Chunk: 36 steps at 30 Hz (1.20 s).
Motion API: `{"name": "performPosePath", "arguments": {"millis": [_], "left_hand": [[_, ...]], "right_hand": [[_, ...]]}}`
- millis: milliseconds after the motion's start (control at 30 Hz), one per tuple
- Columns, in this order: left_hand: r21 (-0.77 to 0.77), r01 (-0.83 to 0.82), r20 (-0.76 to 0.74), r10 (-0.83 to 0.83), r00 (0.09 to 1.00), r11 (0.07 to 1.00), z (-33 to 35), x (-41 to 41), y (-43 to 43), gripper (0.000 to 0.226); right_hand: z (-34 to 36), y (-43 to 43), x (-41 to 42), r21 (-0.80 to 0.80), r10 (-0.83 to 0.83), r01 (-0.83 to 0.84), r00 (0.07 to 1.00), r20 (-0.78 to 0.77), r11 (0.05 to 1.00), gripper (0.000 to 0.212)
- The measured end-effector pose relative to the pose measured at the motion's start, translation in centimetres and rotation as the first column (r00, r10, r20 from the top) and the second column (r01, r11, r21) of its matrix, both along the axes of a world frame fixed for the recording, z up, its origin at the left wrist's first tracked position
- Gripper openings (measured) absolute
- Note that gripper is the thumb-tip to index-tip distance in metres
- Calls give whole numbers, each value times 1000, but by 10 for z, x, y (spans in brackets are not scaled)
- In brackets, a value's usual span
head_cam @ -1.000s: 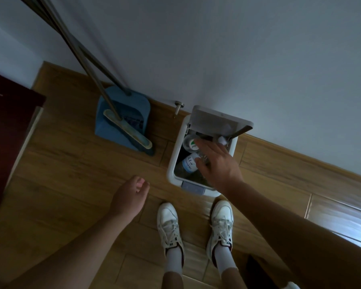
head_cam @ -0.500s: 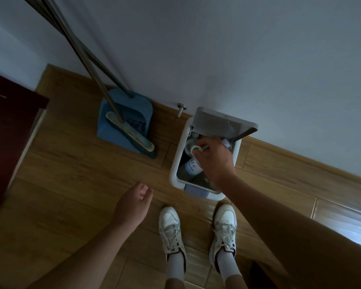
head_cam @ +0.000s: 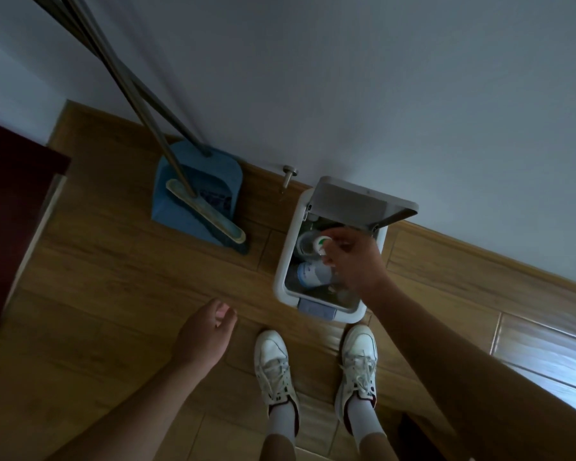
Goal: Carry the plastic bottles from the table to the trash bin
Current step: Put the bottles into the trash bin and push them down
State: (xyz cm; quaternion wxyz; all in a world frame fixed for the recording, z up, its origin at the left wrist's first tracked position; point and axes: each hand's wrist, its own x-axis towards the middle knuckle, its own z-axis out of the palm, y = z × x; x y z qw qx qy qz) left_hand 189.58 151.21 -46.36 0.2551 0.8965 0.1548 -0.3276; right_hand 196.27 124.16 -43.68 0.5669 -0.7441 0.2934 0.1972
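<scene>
Since a second ago, our right hand (head_cam: 356, 261) has drawn up from deep in the trash bin (head_cam: 281, 271) at centre frame, and the green-capped bottle (head_cam: 321, 243) it lowered now sits among the others inside. The fingers (head_cam: 330, 259) curl loosely beside that cap; we cannot tell whether they touch it or have let go. A second bottle with a blue label (head_cam: 313, 274) lies below it in the bin, whose lid (head_cam: 353, 202) stands propped open. Our left hand (head_cam: 207, 337), lower centre-left, hangs empty above the wooden floor (head_cam: 97, 294), fingers slack and apart. We judge this drop all but finished; any bottles left on the desk, out of frame, need another trip. Dustpan (head_cam: 197, 194) and broom (head_cam: 207, 219) lean at upper left.
</scene>
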Motion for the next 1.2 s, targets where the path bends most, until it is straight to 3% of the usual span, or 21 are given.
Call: {"name": "performPosePath", "arguments": {"millis": [100,233,300,367,467,600,700,800,933,1000,1100,1200], "left_hand": [[-1,12,-13,-12,1000,1000,3,13,4,39],[-7,39,8,-39,999,999,3,33,1,39],[-24,50,26,-49,998,998,1,40,-3,38],[-40,65,35,-64,997,997,-3,45,-7,36],[-51,68,16,-67,998,996,-6,47,-9,34],[-33,116,1,-116,993,993,-6,43,-7,33],[-2,136,-5,-136,991,991,-5,42,-4,35],[9,136,-21,-136,991,991,-3,40,-2,35],[-12,125,-25,-125,992,992,3,36,0,35],[1,133,-26,-133,991,991,6,32,0,36],[20,127,-31,-126,992,992,9,28,2,37],[16,113,-38,-112,993,994,11,25,2,39]], "right_hand": [[7,-13,8,132,-116,133,985,-132,982,20],[-10,-26,15,187,-362,431,877,-316,883,13],[-25,-29,14,166,-402,486,837,-371,858,16],[-38,-29,8,81,-373,427,856,-358,901,19],[-45,-21,-1,-221,-179,138,968,-177,965,30],[-37,-10,-14,-487,101,-78,995,22,870,37],[-38,-15,-28,-604,337,-287,941,-32,744,40],[-36,-23,-37,-572,449,-438,884,-132,694,41],[-20,-38,-46,-613,255,-250,963,-81,749,44],[-18,-46,-53,-602,171,-216,976,-132,769,48],[-24,-54,-61,-534,148,-211,976,-159,818,33],[-24,-55,-59,-500,178,-194,981,-80,844,28]]}}
